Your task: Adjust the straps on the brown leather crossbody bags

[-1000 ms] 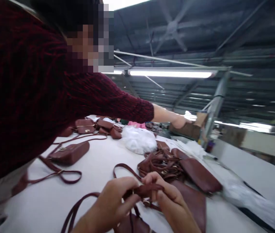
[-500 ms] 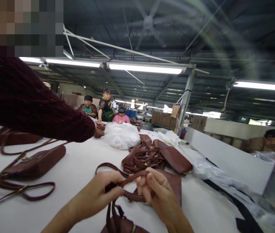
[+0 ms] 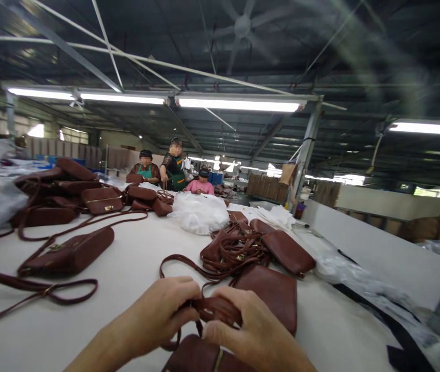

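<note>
Both hands, left hand point(image 3: 157, 318) and right hand point(image 3: 248, 330), pinch the strap point(image 3: 214, 309) in their fingers. It looks soft and bendy. Best held near the bag point(image 3: 194, 356).

Bare white tabletop point(image 3: 134, 268) lies open left of the hands. A tangled heap of maroon leather bags point(image 3: 251, 248) blocks the right; a long maroon bag with looped strap point(image 3: 68, 256) lies farther left; a crumpled white plastic bundle point(image 3: 200, 213) sits beyond.
</note>
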`<action>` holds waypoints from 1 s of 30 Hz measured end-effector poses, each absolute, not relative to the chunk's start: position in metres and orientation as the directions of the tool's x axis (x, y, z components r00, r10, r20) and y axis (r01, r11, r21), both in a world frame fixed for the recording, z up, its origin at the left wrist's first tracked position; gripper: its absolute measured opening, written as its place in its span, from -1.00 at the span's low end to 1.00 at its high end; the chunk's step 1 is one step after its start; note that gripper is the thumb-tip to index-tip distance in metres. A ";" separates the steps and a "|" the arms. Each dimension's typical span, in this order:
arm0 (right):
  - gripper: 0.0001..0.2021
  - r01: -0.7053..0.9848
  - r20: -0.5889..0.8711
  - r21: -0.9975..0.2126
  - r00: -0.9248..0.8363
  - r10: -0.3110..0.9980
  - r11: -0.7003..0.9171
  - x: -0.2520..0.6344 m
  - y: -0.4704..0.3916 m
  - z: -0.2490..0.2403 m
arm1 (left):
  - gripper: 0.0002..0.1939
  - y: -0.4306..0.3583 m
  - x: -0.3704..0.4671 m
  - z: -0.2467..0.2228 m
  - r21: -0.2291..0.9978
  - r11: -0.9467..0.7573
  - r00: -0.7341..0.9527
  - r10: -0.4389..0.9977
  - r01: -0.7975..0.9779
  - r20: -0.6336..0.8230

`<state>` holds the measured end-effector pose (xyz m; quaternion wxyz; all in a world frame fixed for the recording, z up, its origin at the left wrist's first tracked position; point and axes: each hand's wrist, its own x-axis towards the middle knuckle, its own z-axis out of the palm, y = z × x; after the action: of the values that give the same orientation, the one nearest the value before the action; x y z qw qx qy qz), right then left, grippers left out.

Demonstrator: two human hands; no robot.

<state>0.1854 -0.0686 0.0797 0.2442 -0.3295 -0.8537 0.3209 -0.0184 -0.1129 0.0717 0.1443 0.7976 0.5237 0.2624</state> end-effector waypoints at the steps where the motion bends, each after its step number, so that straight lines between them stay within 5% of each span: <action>1: -0.78 0.397 0.203 -0.713 -0.672 0.712 0.578 0.190 -0.070 0.084 | -0.92 -0.113 -0.017 0.072 0.518 -0.415 0.321 0.909 0.748 0.265; 5: -0.75 0.411 0.232 -0.684 -0.661 0.714 0.603 0.202 -0.074 0.092 | -0.92 -0.108 -0.013 0.078 0.646 -0.418 0.345 0.906 0.639 0.244; 10: -0.72 0.716 0.379 -0.280 -0.530 0.759 0.639 0.192 -0.077 0.080 | -0.92 -0.090 -0.016 0.078 0.883 -0.277 0.366 0.921 0.378 0.132; 13: -0.84 0.625 0.387 -0.360 -0.576 0.720 0.693 0.188 -0.075 0.078 | -0.74 -0.086 -0.025 0.069 0.969 -0.141 0.376 0.925 0.203 0.055; 16: -0.76 0.516 0.390 -0.513 -0.572 0.721 0.686 0.188 -0.067 0.080 | -0.64 -0.094 -0.034 0.061 0.993 -0.087 0.381 0.923 0.073 0.053; 20: -0.74 0.436 0.441 -0.622 -0.491 0.751 0.650 0.187 -0.056 0.079 | -0.80 -0.109 -0.028 0.057 0.910 -0.212 0.274 0.955 0.357 0.115; 22: -0.74 0.407 0.437 -0.647 -0.495 0.751 0.645 0.186 -0.052 0.077 | -0.93 -0.113 -0.017 0.059 0.774 -0.258 0.184 0.965 0.579 0.184; 24: -0.74 0.386 0.440 -0.661 -0.496 0.749 0.644 0.188 -0.050 0.076 | -0.82 -0.114 -0.008 0.062 0.628 -0.261 0.143 0.962 0.734 0.232; 27: -0.75 0.361 0.471 -0.670 -0.470 0.747 0.649 0.199 -0.041 0.077 | -0.72 -0.114 -0.006 0.065 0.491 -0.254 0.143 0.957 0.833 0.252; 30: -0.73 0.328 0.525 -0.695 -0.377 0.763 0.640 0.218 -0.026 0.079 | -0.71 -0.118 -0.019 0.058 0.556 -0.237 0.126 0.965 0.797 0.231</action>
<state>0.2184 -0.0262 0.0793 0.4392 -0.3442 -0.7920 0.2476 -0.0194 -0.1179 0.0578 0.1505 0.7350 0.5992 0.2796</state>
